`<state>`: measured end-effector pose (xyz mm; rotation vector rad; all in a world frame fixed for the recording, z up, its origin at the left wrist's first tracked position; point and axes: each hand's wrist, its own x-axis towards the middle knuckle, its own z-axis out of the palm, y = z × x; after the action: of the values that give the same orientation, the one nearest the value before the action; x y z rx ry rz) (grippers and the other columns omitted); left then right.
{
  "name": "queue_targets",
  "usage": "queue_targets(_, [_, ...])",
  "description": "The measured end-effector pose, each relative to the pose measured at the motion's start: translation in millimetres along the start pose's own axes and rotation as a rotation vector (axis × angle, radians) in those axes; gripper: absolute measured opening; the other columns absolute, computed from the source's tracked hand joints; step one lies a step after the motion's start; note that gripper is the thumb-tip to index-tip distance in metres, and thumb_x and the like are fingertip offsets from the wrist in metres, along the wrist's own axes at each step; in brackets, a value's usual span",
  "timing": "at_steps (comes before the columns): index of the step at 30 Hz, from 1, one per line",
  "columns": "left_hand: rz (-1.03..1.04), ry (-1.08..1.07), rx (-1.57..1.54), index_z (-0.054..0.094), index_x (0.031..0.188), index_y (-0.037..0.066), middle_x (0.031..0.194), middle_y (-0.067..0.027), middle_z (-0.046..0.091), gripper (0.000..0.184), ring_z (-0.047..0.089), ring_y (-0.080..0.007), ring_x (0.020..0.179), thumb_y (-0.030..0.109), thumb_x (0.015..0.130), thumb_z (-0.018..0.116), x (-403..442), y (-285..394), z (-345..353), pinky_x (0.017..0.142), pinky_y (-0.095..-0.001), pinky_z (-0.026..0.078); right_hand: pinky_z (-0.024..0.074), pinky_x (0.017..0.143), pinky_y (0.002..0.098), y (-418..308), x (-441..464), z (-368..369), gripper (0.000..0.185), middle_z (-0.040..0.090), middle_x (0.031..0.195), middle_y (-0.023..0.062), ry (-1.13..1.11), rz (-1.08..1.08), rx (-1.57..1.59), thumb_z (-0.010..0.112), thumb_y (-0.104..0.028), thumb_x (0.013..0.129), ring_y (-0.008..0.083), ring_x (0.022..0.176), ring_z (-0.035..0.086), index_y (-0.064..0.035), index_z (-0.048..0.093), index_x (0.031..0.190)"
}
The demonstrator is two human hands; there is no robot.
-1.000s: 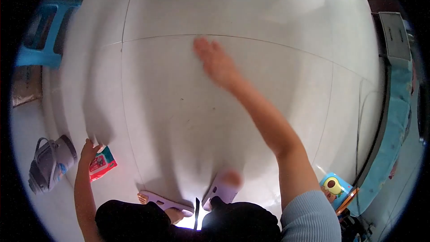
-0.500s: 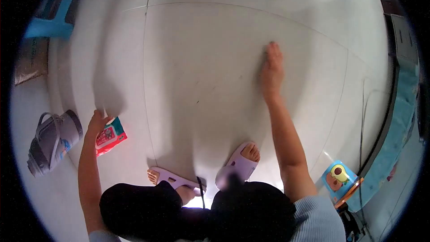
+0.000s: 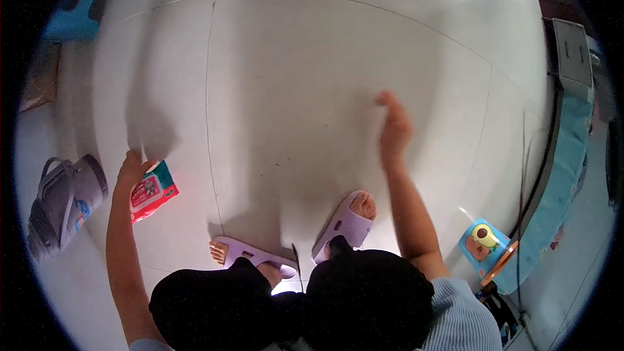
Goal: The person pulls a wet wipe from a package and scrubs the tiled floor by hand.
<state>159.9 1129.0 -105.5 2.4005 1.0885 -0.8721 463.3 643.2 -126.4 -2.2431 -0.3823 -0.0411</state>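
Observation:
A red and green pack of wet wipes [image 3: 155,191] is held at its upper left corner by my left hand [image 3: 134,170], low over the floor at the left. My right hand [image 3: 396,131] is over the pale tiled floor [image 3: 312,71], right of the middle. Its fingers are blurred and bent toward the left, and I cannot make out whether anything is in them. Small dark specks [image 3: 277,164] lie on the floor between my hands.
A grey bag [image 3: 62,205] with handles lies at the left, below a blue plastic stool [image 3: 75,23]. At the right are a dustpan-like item with an avocado picture [image 3: 482,240], a cable [image 3: 520,201] and a teal cloth strip [image 3: 552,201]. My feet wear lilac slippers [image 3: 344,227].
My right hand has come back toward me, its fingers going from stretched out on the floor to bent and blurred. My left hand keeps the wipes pack. The view has shifted slightly.

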Motion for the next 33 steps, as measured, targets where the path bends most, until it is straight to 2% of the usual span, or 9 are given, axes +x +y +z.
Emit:
queue_targets(7, [-0.042,-0.003,-0.066,0.036,0.115,-0.01,0.113,-0.0265,0.05,0.062,0.05,-0.0343,0.106,0.024,0.072,0.067,3.4,-0.4,1.8,0.091,-0.0348,0.039,0.044,0.068,0.0243,73.6,12.4,-50.7,0.015,0.06,0.081,0.0084,0.462,0.314,-0.006,0.053,-0.009,0.082,0.0161,0.076,0.055,-0.0009,0.063,0.089])
queue_targets(8, [-0.039,-0.006,-0.065,0.036,0.115,-0.01,0.113,-0.0265,0.05,0.062,0.05,-0.0343,0.106,0.024,0.072,0.067,6.2,-4.2,3.4,0.091,-0.0348,0.039,0.0403,0.063,0.0236,82.4,0.0,-37.9,0.014,0.055,0.077,0.0032,0.404,-0.06,-0.449,0.056,-0.013,0.081,0.0119,0.069,0.048,-0.0009,0.062,0.082])
queue_targets(12, [-0.103,-0.091,-0.108,0.036,0.115,-0.01,0.117,-0.0279,0.046,0.063,0.047,-0.0356,0.11,0.025,0.073,0.066,2.3,8.9,-5.7,0.092,-0.0355,0.038,0.0437,0.076,0.0316,-29.0,-62.5,25.3,0.015,0.058,0.094,0.0098,-0.159,0.317,0.118,0.049,-0.004,0.083,0.0217,0.09,0.054,-0.0014,0.059,0.092])
queue_targets(15, [-0.142,-0.092,-0.08,0.036,0.115,-0.01,0.118,-0.0285,0.045,0.063,0.045,-0.0363,0.111,0.027,0.074,0.066,4.7,8.5,-3.7,0.092,-0.0362,0.038,0.0421,0.079,0.0309,-28.5,-93.2,49.1,0.017,0.058,0.098,0.0082,-0.515,-0.13,0.106,0.046,-0.006,0.085,0.0195,0.092,0.053,-0.0018,0.058,0.095])
queue_targets(17, [-0.111,-0.085,-0.055,0.035,0.116,-0.01,0.118,-0.0288,0.045,0.064,0.045,-0.0366,0.111,0.028,0.074,0.066,8.8,-12.2,5.9,0.092,-0.0366,0.038,0.0407,0.082,0.0299,-31.8,-66.6,35.6,0.019,0.058,0.099,0.0072,-0.239,0.366,0.573,0.044,-0.012,0.087,0.0177,0.094,0.052,-0.0016,0.057,0.096])
queue_targets(22, [0.004,-0.144,-0.045,0.036,0.119,-0.008,0.117,-0.0267,0.047,0.065,0.047,-0.0357,0.109,0.029,0.075,0.065,9.5,-5.8,-1.7,0.09,-0.0358,0.039,0.0432,0.073,0.0305,83.7,30.9,-44.9,0.021,0.054,0.095,0.011,0.385,0.142,-0.462,0.048,-0.016,0.086,0.0203,0.083,0.053,0.0004,0.061,0.091])
queue_targets(26, [-0.131,-0.102,-0.172,0.04,0.116,-0.008,0.111,-0.0247,0.052,0.067,0.053,-0.0337,0.102,0.033,0.071,0.069,4.0,-1.7,-2.4,0.087,-0.0361,0.041,0.042,0.071,0.0314,8.8,-9.5,21.4,0.015,0.057,0.081,0.009,0.191,0.43,0.545,0.053,-0.013,0.084,0.0225,0.081,0.053,-0.0001,0.059,0.086])
queue_targets(31, [-0.082,-0.086,-0.061,0.039,0.116,-0.011,0.114,-0.0248,0.051,0.071,0.051,-0.0322,0.106,0.034,0.07,0.07,19.2,-28.8,12.7,0.089,-0.0351,0.04,0.0401,0.082,0.0342,-62.9,-128.9,86.4,0.018,0.056,0.101,0.0128,-0.642,-0.147,0.23,0.05,-0.014,0.083,0.0252,0.093,0.052,-0.0036,0.057,0.097])
queue_targets(33, [0.017,-0.074,0.011,0.039,0.116,-0.011,0.115,-0.0248,0.05,0.07,0.05,-0.0315,0.108,0.034,0.072,0.069,30.7,-42.5,23.1,0.091,-0.0342,0.039,0.0401,0.082,0.0341,-97.6,-91.0,79.9,0.019,0.056,0.102,0.0128,-0.695,0.14,0.255,0.049,-0.014,0.084,0.026,0.095,0.051,-0.004,0.056,0.099])
